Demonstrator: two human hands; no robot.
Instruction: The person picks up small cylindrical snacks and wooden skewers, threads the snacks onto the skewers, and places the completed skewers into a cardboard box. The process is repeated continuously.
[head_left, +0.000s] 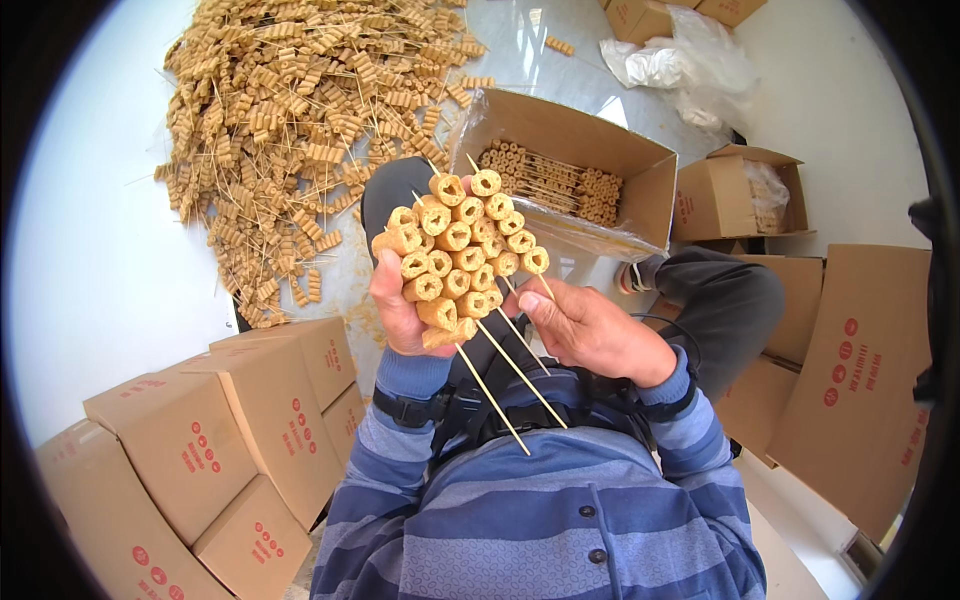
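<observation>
In front of my chest, my left hand (pixel 398 312) is wrapped round the side of a bundle of skewered rolls (pixel 464 252). The rolls are short, golden-brown hollow tubes, their open ends facing up, packed close together on thin wooden sticks. Some bare sticks (pixel 512 365) stick out below the bundle toward my body. At the bundle's lower right, my right hand (pixel 597 332) is closed, thumb and fingers pinching a stick just under the end roll. Its other fingers are partly hidden.
A large heap of skewered rolls (pixel 290 110) covers the floor ahead left. An open cardboard box (pixel 640 185), lined with plastic and part-filled with skewers, stands beyond my hands. Closed cartons (pixel 255 420) are stacked at left; more boxes (pixel 850 380) and crumpled plastic (pixel 690 65) lie right and back.
</observation>
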